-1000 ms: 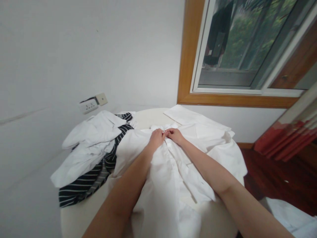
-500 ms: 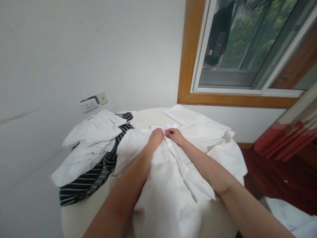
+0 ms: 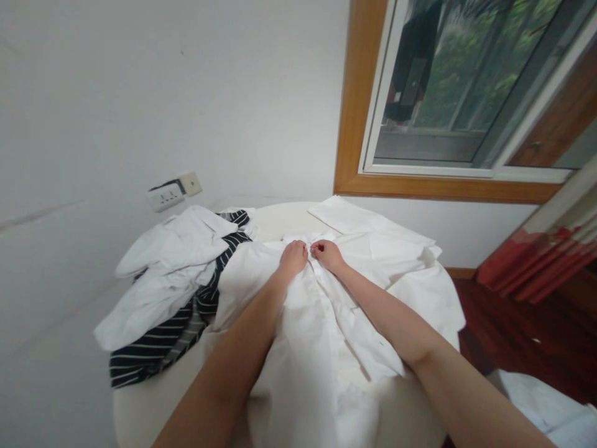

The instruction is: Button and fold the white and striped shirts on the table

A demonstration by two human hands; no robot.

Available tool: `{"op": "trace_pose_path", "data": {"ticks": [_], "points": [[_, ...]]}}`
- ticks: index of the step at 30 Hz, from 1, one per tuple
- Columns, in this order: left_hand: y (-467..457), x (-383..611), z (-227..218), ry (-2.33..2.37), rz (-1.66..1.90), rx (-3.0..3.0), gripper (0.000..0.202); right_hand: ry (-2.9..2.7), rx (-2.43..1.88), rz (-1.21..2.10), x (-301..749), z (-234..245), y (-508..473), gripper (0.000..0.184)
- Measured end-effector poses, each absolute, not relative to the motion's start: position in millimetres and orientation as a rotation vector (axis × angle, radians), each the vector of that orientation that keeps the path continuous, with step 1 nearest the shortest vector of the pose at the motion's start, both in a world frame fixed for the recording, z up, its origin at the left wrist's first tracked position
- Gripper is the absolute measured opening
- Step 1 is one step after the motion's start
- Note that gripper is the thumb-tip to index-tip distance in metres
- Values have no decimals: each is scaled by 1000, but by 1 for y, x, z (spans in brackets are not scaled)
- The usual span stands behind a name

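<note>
A white button-up shirt (image 3: pixel 326 336) lies spread over a round white table (image 3: pixel 140 410), its collar end at the far side. My left hand (image 3: pixel 293 258) and my right hand (image 3: pixel 326 254) meet near the collar, fingers curled and pinching the shirt's front edges together. Both forearms stretch across the shirt's body. Whether a button sits between the fingertips is too small to tell.
A heap of white garments (image 3: pixel 168 267) over a black-and-white striped one (image 3: pixel 186 323) sits at the table's left. A folded white cloth (image 3: pixel 349 218) lies at the far edge. Behind are a wall socket (image 3: pixel 168 194), a wood-framed window (image 3: pixel 448 99), and red curtains (image 3: pixel 545 261) at right.
Both hands stay pinched at the shirt's collar area; only slight finger movement and a small camera shift.
</note>
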State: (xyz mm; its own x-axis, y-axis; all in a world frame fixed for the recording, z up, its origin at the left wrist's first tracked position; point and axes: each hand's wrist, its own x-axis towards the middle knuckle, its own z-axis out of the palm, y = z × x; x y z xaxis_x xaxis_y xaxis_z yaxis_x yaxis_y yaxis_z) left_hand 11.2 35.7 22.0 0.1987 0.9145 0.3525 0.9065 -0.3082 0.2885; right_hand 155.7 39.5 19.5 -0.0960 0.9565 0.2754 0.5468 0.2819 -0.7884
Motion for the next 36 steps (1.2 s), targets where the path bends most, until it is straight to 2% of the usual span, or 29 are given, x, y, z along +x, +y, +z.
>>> {"op": "trace_pose_path", "data": {"ticks": [7,15,27,36], "points": [[41,7,23,1787,755,2402,21,-1733,-1347,562,152,18,37,16],[38,8,27,1780,751,2415,21,-1659,-1388,635,150,15,38,17],[38,10,22,1812,760,2487,32,-1747,-1383,635,154,17,42,20],[32,10,26,1798,818,2457,19,-1784,-1360,657,156,16,44,25]]}}
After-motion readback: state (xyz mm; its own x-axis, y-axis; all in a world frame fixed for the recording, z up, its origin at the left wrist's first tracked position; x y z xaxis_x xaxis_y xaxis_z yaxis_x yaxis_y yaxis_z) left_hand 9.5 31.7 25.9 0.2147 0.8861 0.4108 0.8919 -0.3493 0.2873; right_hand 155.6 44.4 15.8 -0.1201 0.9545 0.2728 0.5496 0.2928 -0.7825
